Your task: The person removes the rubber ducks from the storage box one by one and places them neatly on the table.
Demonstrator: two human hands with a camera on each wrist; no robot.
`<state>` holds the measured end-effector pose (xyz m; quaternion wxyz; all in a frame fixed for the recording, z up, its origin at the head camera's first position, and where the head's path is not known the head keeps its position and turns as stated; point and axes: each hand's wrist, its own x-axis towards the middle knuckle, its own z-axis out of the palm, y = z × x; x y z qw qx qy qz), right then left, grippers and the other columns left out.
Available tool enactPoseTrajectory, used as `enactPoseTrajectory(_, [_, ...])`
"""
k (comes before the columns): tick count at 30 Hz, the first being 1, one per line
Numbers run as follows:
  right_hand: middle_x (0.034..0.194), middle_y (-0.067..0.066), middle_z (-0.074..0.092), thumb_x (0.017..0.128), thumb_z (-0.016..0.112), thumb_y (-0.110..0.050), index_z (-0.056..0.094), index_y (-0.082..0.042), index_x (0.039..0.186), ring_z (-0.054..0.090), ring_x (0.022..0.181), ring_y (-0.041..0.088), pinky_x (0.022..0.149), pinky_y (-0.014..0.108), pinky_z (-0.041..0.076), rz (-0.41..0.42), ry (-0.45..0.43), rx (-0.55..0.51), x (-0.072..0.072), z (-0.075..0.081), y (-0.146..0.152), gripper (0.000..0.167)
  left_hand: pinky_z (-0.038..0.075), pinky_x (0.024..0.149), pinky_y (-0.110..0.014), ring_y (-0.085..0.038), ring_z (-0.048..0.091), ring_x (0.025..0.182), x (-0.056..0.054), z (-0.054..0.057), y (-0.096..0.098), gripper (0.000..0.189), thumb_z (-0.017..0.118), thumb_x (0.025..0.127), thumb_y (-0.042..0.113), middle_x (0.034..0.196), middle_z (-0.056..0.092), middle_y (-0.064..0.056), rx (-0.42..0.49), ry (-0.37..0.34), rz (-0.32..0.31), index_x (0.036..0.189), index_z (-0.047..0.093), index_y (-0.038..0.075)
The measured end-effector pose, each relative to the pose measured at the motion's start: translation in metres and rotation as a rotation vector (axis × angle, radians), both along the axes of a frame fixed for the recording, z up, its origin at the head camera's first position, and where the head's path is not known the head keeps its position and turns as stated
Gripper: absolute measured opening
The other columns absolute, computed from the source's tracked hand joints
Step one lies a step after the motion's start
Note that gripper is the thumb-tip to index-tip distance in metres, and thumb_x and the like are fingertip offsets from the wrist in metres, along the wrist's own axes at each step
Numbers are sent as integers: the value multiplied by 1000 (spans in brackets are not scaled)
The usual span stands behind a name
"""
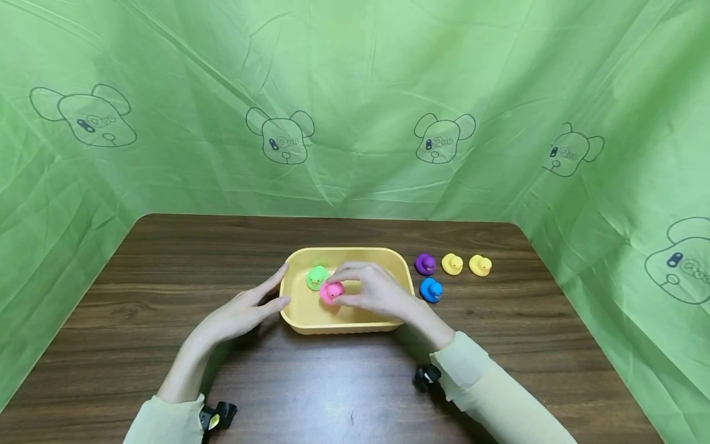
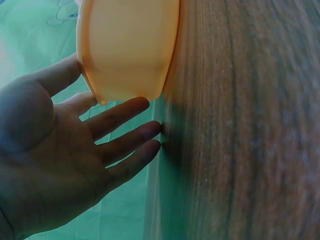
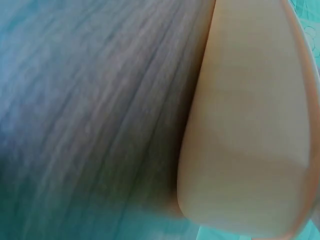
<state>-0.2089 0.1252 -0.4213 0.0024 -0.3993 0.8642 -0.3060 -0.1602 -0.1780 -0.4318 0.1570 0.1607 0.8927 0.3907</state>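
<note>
A yellow plastic tray (image 1: pixel 344 328) sits on the table. My left hand (image 1: pixel 244 313) rests at its left end, thumb and fingers spread straight along the rim; in the left wrist view several fingers (image 2: pixel 122 117) extend beside the tray's end wall. Inside the tray, my right hand (image 1: pixel 376 291) pinches a pink rubber duck (image 1: pixel 331 292) between thumb and fingers. Just behind and left of it lies a green rubber duck (image 1: pixel 317 277). The right wrist view is filled mostly by the tray's outer wall (image 3: pixel 245 125), which hides that hand's grip.
Right of the tray stand a purple duck (image 1: pixel 425 264), a blue duck (image 1: pixel 431 290) and two yellow ducks, one nearer the tray (image 1: pixel 452 264) and another farther right (image 1: pixel 480 265). Green cloth (image 1: pixel 355 185) hangs around the back and sides of the wooden table (image 1: pixel 310 388).
</note>
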Motion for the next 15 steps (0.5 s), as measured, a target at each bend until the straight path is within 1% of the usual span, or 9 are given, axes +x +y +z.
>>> enactPoseTrajectory(3, [116,-6,75,86,85,-22,79,-20,116,69,112,11,100,32,55,9,4,-20,-1,2,4,30,37,115,-59,-35,43,145,0,0,0,74,51,105,53,169,30,-12,2,-1,3,166,14,30])
enactPoseTrajectory(4, [116,-6,75,86,85,-21,79,-19,116,69,112,12,100,32,55,13,3,-28,-2,2,5,31,37,116,-60,-36,40,148,0,0,0,74,51,105,53,169,29,-12,5,-1,4,166,14,30])
enactPoseTrajectory(7, [116,-5,75,87,85,-20,79,-18,118,68,112,12,100,32,55,4,-12,-42,-2,4,10,32,36,116,-61,-38,38,150,0,0,0,74,51,106,53,169,29,-12,12,1,4,166,15,30])
enactPoseTrajectory(11, [115,-7,74,87,84,-18,78,-19,118,68,112,10,100,31,55,-18,-38,-56,-2,7,16,32,35,117,-62,-39,36,151,0,0,0,74,51,106,52,169,28,-12,21,1,2,166,15,29])
enactPoseTrajectory(12, [115,-7,74,87,84,-17,79,-19,118,68,112,9,100,31,55,-20,-39,-61,-2,8,17,31,36,116,-61,-38,37,151,0,0,1,74,51,106,52,169,28,-12,19,0,1,166,15,29])
enactPoseTrajectory(15, [114,-9,74,87,83,-16,79,-20,118,67,110,7,99,30,55,-22,-39,-77,-2,11,22,31,35,117,-62,-39,34,152,0,-1,1,74,51,106,52,169,28,-12,21,-3,2,166,15,29])
